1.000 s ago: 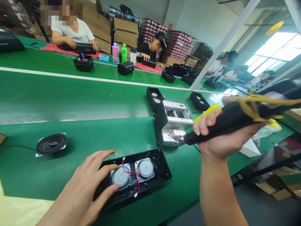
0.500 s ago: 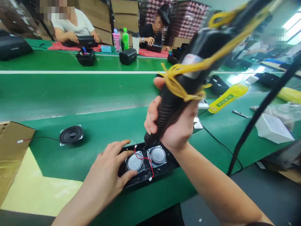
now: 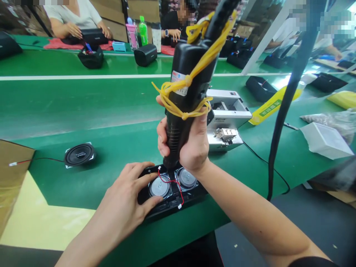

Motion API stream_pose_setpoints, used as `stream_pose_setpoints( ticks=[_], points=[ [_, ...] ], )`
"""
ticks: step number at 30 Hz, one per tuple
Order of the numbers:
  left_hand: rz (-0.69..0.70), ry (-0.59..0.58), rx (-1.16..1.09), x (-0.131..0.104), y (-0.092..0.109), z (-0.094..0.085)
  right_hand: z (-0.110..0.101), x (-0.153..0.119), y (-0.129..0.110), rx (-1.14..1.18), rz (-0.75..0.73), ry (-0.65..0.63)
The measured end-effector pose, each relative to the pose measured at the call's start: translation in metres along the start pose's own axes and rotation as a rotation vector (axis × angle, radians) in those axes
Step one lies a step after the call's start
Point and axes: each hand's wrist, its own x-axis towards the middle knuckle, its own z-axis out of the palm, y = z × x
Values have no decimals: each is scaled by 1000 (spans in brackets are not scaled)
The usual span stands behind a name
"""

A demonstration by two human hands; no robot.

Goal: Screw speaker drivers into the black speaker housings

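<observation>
A black speaker housing [image 3: 169, 206] lies on the green bench with its inside facing up. Two round silver-backed speaker drivers, a left one [image 3: 160, 186] and a right one [image 3: 187, 179], sit in it, and a red wire with white plugs crosses them. My left hand [image 3: 126, 194] grips the housing's left part, thumb and fingers around the left driver. In my right hand [image 3: 194, 150] is a black electric screwdriver [image 3: 191, 59], wrapped with yellow bands and held upright. Its nose points down into the housing between the drivers; the bit tip cannot be made out.
A loose speaker driver [image 3: 80, 154] with a wire lies left, near a cardboard box [image 3: 13, 159]. Right of the screwdriver stands a silver machine [image 3: 229, 115], then a yellow bottle [image 3: 268, 107] and a black cable [image 3: 275, 148]. Co-workers handle black speakers across the bench.
The screwdriver has swung from a rightward lean to nearly upright, and my right hand has shifted left. The silver machine behind it now shows. My left hand keeps its grip on the housing.
</observation>
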Motion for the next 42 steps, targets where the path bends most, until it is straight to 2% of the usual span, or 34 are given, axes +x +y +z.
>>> stream_pose_setpoints(
  ticks=[14,20,23,28,31,35,39,42],
  points=[
    [-16,-6,24,0,0,0,0,-6,8,-101,20,-42],
    [-9,7,25,1,-1,1,0,-13,12,-71,17,-160],
    [2,15,47,2,-1,0,-1,-15,13,-75,-21,-168],
    [8,3,70,4,2,-4,-2,-14,13,-101,26,-224],
    [-17,2,70,6,4,-6,-2,-14,14,-120,19,-211],
    [-39,-5,57,8,4,-6,-6,-16,18,-141,16,-279],
    [-29,9,46,5,3,-2,-6,-17,19,-103,-37,-273],
    [-5,57,42,1,0,3,-6,-14,4,-45,-96,-217]
  ],
)
